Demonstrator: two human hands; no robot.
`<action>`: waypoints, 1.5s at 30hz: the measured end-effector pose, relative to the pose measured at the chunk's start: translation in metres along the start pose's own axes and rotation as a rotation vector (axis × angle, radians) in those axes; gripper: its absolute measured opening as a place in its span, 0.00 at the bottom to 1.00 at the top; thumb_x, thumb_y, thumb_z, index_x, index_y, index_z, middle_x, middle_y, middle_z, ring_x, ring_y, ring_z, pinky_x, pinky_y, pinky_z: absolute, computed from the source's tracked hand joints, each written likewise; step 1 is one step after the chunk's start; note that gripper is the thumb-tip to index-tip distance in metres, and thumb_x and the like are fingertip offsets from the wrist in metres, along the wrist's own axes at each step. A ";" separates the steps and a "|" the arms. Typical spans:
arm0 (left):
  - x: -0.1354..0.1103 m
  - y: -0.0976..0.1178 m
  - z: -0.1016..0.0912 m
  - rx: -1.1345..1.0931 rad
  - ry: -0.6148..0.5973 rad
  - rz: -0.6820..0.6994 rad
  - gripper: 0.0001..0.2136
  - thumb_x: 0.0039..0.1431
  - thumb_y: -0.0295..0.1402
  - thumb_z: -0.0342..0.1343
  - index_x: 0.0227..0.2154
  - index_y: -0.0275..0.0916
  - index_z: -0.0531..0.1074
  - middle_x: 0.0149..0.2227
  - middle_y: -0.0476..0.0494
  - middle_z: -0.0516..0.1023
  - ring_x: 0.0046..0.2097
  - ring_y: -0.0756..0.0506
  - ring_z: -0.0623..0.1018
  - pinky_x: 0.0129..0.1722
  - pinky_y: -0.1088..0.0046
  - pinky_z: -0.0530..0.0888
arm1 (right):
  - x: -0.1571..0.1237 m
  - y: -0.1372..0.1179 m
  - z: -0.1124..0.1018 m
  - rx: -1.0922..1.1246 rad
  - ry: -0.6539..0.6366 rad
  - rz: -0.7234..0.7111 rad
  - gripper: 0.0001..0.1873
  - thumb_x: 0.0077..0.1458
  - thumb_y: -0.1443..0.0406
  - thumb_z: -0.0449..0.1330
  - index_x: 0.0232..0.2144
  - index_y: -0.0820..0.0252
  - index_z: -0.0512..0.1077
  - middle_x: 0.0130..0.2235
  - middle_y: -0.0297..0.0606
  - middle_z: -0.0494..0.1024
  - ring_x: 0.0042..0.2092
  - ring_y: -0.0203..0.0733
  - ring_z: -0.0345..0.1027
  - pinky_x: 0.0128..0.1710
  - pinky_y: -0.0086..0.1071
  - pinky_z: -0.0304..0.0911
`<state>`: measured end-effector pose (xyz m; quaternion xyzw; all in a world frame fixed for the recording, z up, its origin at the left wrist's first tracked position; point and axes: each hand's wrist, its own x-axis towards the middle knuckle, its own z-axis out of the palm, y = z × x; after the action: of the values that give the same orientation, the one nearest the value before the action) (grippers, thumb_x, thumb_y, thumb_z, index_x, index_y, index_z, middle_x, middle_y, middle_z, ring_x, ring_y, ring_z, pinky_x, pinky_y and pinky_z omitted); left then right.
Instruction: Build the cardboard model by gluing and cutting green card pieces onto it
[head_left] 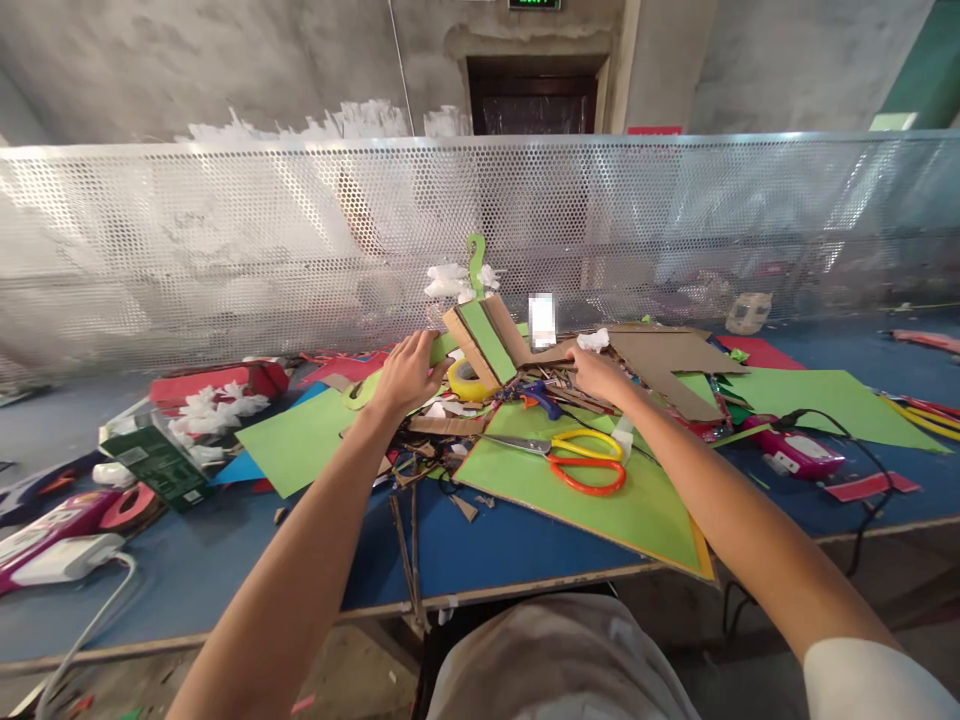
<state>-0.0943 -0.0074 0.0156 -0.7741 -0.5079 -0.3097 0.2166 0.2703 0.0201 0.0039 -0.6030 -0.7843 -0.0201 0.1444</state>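
Observation:
My left hand is closed on the left side of a cardboard piece faced with green paper, which stands tilted above the table. My right hand grips a brown cardboard strip that runs out from the same piece to the right. A curled green paper strip and white tufts stick up behind it. A yellow tape roll lies just under the piece. Scissors with yellow and orange handles rest on a green sheet in front of my right hand.
The blue table is littered with green paper sheets, brown cardboard, scraps and sticks. A pink glue gun with a black cord lies right; a green box and a white charger lie left. A perforated metal screen runs along the back.

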 end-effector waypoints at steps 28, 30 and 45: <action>0.003 0.035 -0.007 0.068 -0.051 0.136 0.19 0.72 0.43 0.47 0.57 0.36 0.67 0.50 0.30 0.77 0.52 0.32 0.77 0.55 0.54 0.72 | -0.028 -0.059 -0.016 -0.060 0.512 -0.711 0.31 0.76 0.52 0.49 0.74 0.54 0.58 0.77 0.41 0.52 0.78 0.54 0.39 0.74 0.56 0.47; 0.002 0.031 -0.006 0.069 -0.049 0.075 0.19 0.71 0.43 0.48 0.57 0.36 0.67 0.50 0.30 0.78 0.53 0.31 0.77 0.55 0.53 0.72 | -0.027 -0.058 -0.015 -0.037 0.508 -0.722 0.27 0.75 0.54 0.52 0.69 0.55 0.68 0.77 0.43 0.55 0.77 0.57 0.43 0.72 0.58 0.50; -0.002 -0.007 -0.003 0.087 -0.016 -0.232 0.18 0.69 0.41 0.49 0.56 0.37 0.67 0.52 0.29 0.80 0.54 0.30 0.79 0.51 0.55 0.75 | -0.093 -0.111 -0.065 0.905 -0.419 -0.843 0.18 0.70 0.70 0.51 0.56 0.60 0.75 0.50 0.45 0.85 0.45 0.38 0.81 0.42 0.34 0.75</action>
<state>-0.1023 -0.0078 0.0166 -0.7027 -0.6085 -0.3042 0.2085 0.1997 -0.1110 0.0587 -0.1144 -0.8962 0.3750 0.2076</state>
